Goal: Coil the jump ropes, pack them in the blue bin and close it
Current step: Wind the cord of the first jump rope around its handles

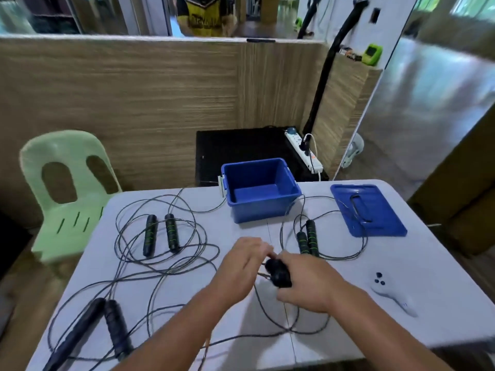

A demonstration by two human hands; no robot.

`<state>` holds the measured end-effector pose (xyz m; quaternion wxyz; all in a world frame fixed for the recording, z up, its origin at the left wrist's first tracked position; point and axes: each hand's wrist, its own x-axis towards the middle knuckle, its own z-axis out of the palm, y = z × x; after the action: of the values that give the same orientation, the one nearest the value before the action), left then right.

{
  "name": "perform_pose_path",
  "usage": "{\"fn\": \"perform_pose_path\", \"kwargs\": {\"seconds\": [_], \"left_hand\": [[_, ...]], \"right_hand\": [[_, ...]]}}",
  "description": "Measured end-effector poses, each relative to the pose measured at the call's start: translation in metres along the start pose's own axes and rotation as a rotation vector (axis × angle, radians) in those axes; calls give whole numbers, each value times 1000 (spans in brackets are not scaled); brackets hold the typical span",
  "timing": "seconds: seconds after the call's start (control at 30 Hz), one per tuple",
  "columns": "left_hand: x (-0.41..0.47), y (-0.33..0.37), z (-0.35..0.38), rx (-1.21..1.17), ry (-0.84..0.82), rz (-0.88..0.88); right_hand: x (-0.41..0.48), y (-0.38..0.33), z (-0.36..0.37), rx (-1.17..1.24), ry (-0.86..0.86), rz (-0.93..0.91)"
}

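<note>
Jump rope handles, a black pair held side by side, lay clasped in the curled fingers of the right hand, just above the worktop near its middle. The left hand met the far end of the pair, with its fingers bent toward it. Motion blur hid whether they pinched the cord or only touched the handles. The held rope's cord dropped from between the hands and looped loosely over the worktop toward the near edge. Just beyond the right hand lay a green-ringed handle pair, its thin cord circling it. A second green-ringed pair lay to the left among overlapping loops, and a plain black pair lay at the near left corner. None of the three ropes on the worktop was coiled. The blue bin stood open at the far edge, nothing visible inside, with a cord passing beside its base. The blue lid lay flat to the right of the bin, handle side up. A white controller rested near the right edge. A pale green chair stood off the left corner, and a power strip lay on a dark surface behind the bin.
</note>
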<state>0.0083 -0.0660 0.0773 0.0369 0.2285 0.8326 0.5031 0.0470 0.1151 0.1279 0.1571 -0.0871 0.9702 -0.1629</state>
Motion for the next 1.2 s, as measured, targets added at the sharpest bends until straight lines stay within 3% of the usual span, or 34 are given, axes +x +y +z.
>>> {"fn": "perform_pose_path", "kwargs": {"seconds": [0.17, 0.4, 0.57, 0.9, 1.07, 1.2], "left_hand": [[9, 10, -13, 168, -66, -86], [3, 44, -5, -259, 62, -317], [5, 70, 4, -229, 155, -280], [6, 117, 30, -409, 150, -297], [4, 124, 40, -393, 145, -310], [-6, 122, 47, -313, 171, -315]], "right_hand": [[0, -6, -25, -104, 169, -29], [3, 2, -53, -88, 311, -88], [1, 28, -57, 57, 321, -118], [-17, 43, -51, 1091, 397, -145], [-23, 37, -62, 1757, 500, -112], [-31, 37, -75, 1971, 450, -150]]}}
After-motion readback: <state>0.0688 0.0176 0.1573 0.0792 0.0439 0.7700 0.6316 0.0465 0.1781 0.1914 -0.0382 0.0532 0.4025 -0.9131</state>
